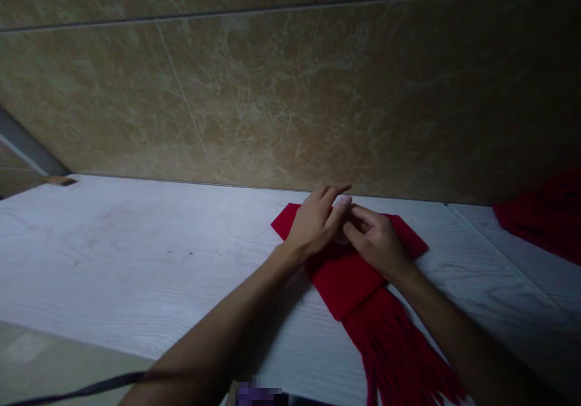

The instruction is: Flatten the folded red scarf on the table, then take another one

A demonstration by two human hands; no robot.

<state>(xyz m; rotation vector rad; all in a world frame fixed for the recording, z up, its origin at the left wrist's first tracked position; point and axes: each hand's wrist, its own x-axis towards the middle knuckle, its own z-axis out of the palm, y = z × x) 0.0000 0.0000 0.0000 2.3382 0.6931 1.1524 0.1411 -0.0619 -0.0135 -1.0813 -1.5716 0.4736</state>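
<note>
A folded red scarf point(345, 279) with a long fringe point(399, 357) lies on the white wood-grain table point(136, 261), its folded end close to the tiled wall. My left hand point(318, 221) rests on the scarf's far left part, fingers stretched toward the wall. My right hand point(376, 239) presses on the scarf just to the right, its fingertips meeting those of the left hand. Something small and pale shows between the fingertips; I cannot tell what it is.
A beige marble-tiled wall point(290, 91) rises right behind the table. More red fabric point(544, 212) lies at the far right on the table. A dark strap point(91, 388) crosses the lower left corner near the table's front edge.
</note>
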